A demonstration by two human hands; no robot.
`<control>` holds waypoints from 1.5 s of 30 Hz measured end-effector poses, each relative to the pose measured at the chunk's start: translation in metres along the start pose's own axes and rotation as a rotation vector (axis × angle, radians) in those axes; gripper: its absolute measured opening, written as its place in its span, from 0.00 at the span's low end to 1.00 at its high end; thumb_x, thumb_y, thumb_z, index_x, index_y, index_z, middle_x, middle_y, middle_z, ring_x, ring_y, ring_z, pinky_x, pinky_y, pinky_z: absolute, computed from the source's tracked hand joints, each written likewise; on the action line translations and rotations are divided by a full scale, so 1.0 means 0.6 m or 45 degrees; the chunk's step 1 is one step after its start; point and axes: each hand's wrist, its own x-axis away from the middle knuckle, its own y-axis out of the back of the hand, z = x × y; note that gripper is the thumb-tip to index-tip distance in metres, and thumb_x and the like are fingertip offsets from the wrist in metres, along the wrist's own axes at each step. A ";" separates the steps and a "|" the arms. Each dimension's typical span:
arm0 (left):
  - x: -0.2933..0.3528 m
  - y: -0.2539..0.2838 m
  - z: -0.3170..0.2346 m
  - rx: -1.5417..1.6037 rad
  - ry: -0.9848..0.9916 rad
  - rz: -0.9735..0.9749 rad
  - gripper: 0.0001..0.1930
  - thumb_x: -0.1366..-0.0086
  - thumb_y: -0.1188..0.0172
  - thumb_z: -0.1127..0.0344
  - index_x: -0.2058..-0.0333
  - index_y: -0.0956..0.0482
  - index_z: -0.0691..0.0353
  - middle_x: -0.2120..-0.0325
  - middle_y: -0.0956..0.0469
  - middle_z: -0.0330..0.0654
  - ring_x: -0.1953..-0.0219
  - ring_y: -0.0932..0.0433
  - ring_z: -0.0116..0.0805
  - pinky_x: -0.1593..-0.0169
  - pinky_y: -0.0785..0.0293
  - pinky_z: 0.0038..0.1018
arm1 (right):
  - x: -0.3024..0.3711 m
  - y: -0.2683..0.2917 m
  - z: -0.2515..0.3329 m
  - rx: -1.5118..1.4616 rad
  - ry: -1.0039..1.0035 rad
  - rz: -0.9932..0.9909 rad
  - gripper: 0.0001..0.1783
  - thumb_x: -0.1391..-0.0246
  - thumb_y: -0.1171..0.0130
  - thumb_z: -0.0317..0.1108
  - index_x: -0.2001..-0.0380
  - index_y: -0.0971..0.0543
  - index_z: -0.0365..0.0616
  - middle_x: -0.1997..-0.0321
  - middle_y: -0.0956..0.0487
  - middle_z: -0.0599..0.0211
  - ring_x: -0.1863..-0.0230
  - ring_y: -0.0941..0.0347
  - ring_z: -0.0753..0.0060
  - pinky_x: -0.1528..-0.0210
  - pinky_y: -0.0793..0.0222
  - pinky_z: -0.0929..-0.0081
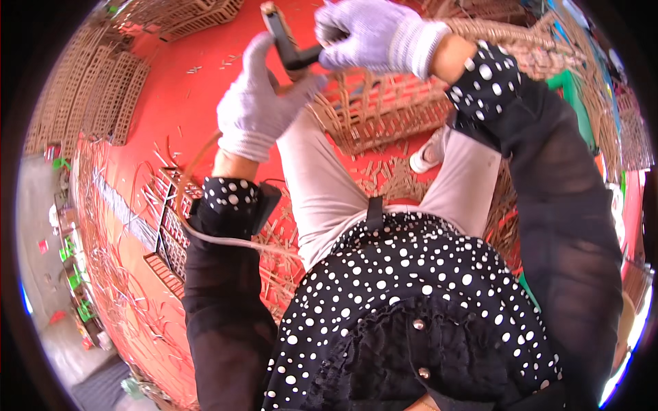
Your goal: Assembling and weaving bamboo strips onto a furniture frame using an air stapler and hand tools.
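Observation:
Both my hands wear pale lavender-white knit gloves and are raised at the top of the view. My right hand [367, 34] is closed around one end of a black L-shaped tool [282, 42], whose upper tip is tan. Just left of it, my left hand [264, 103] has its thumb stretched up and its fingers pointing right, with the tool's corner near the gap between them. A thin hose [195, 229] curves up from my lap past my left wrist; its far end is hidden. Below the hands, a brown woven basket [391, 113] lies tilted in front of my knees.
Brown lattice panels [89, 96] are stacked at the far left, with more wickerwork [199, 17] at the top. Loose brown strips [123, 294] and short offcuts [394, 175] litter the red floor [181, 82]. A dark lattice frame [171, 219] lies left. Something green [576, 103] stands right.

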 end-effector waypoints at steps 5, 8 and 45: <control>0.042 0.041 0.020 0.189 0.031 0.044 0.22 0.48 0.36 0.55 0.60 0.32 0.60 0.91 0.33 0.36 0.89 0.32 0.29 0.82 0.36 0.26 | 0.026 -0.004 0.019 -0.129 0.034 0.035 0.13 0.62 0.36 0.36 0.75 0.27 0.42 0.80 0.28 0.63 0.76 0.31 0.65 0.71 0.36 0.71; 0.066 0.050 0.051 0.305 0.121 0.121 0.14 0.43 0.40 0.66 0.60 0.31 0.63 0.90 0.39 0.33 0.86 0.43 0.18 0.81 0.42 0.18 | 0.036 -0.006 0.027 -0.285 0.026 0.168 0.15 0.62 0.36 0.40 0.75 0.26 0.42 0.80 0.27 0.62 0.76 0.30 0.62 0.71 0.35 0.69; 0.123 -0.034 -0.114 1.222 0.603 0.083 0.17 0.38 0.50 0.53 0.63 0.30 0.63 0.87 0.35 0.34 0.90 0.39 0.20 0.87 0.42 0.18 | 0.044 -0.001 0.034 -0.109 0.311 0.232 0.15 0.65 0.39 0.36 0.73 0.25 0.39 0.79 0.25 0.60 0.76 0.27 0.61 0.71 0.32 0.70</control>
